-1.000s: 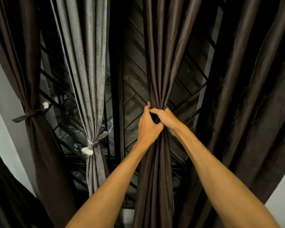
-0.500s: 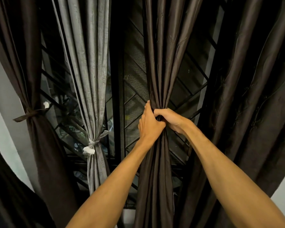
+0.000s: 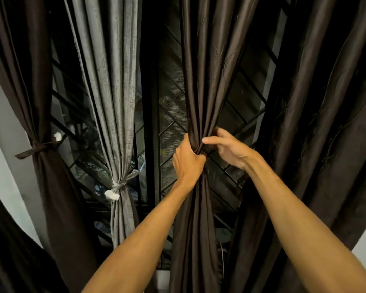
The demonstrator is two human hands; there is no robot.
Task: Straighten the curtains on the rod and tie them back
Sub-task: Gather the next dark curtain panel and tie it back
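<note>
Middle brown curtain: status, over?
Left hand grips middle brown curtain, bunched. Right hand against the bunch, grip unclear. No tieback on it yet. Nothing in the way.
</note>
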